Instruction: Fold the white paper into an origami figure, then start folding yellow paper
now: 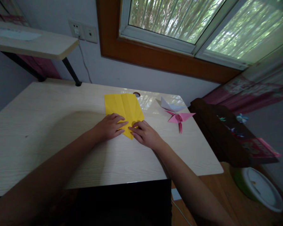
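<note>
On a pale wood-grain worktop, the left hand lies flat, fingers spread and pressing the near-left edge of a creased sheet of yellow origami paper, gripping nothing. The paper sits at mid-worktop, touching both hands; its long axis runs from the far edge toward the person, its square end far and its folded point aimed near, between the hands. The right hand, fingers slightly curled, pins the near-right flap with its fingertips. The step in hand looks like flattening a diagonal fold into the tip; the next move would likely call for a firm, even crease along that edge without shifting the sheet. Well apart on the right lie a folded white paper figure and a folded pink paper crane.
</note>
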The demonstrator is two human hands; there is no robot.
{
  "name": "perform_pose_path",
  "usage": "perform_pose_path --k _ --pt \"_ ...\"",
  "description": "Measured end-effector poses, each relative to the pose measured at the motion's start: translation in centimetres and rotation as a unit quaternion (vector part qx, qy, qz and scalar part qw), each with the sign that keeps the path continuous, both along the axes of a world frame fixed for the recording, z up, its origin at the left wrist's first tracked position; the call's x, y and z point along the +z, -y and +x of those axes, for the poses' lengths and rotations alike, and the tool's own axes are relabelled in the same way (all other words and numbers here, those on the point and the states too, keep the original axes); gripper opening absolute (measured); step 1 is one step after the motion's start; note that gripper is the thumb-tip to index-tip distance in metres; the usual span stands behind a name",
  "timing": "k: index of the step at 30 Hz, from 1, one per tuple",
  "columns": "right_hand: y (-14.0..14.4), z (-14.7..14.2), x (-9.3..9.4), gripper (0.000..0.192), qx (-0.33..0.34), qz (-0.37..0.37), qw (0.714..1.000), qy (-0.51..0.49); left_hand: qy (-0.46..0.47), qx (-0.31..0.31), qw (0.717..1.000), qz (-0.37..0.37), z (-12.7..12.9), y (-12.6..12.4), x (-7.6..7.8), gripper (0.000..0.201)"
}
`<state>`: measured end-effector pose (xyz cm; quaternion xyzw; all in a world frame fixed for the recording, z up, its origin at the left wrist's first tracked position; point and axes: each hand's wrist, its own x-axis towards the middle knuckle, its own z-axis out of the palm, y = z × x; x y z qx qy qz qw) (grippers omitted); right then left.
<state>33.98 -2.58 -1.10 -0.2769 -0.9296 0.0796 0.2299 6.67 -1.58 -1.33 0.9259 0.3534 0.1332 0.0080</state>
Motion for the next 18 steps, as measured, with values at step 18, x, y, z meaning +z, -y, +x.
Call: perform_pose_path --k 18 --pt "-0.10 0.25 -0.07 0.029 0.019 0.001 1.000 0.001 0.027 -0.012 0.999 0.021 -0.13 0.33 0.20 0.041"
